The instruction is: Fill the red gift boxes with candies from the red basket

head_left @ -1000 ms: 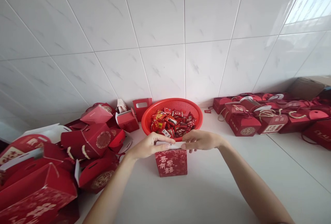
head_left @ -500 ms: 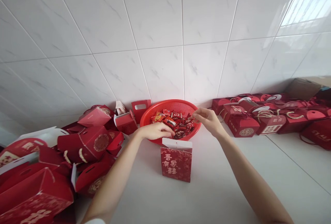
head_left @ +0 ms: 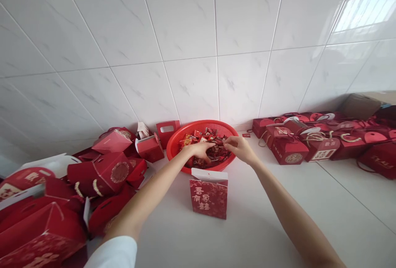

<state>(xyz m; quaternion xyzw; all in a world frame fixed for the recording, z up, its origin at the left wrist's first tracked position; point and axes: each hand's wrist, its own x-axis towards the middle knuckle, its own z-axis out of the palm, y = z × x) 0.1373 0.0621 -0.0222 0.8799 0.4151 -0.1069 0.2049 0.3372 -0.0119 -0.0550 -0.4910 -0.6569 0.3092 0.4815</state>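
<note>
A red plastic basket (head_left: pixel 172 147) with a mesh wall holds many small wrapped candies (head_left: pixel 211 132). My left hand (head_left: pixel 200 151) reaches into it among the candies, thumb and fingers apart, fingertips partly hidden. Over the basket's right side, my right hand (head_left: pixel 241 148) has its fingers curled together in a pinch; whatever may be between them is too small to make out. Directly in front of the basket stands an upright red gift box (head_left: pixel 208 197) with pale characters on its face and its white-lined top flap up. Neither hand touches that box.
Red boxes (head_left: pixel 100 173) lie piled at the left, some with open tops. Rows of closed red boxes with cord handles (head_left: pixel 291 148) stand at the right, near a cardboard box (head_left: pixel 360 105). A small red packet (head_left: pixel 246 135) lies by the tiled wall (head_left: pixel 244 82).
My left hand has moved right and deeper into the candies, its fingers spreading. My right hand has shifted slightly left and lower over the basket, and the small red packet behind it now shows.
</note>
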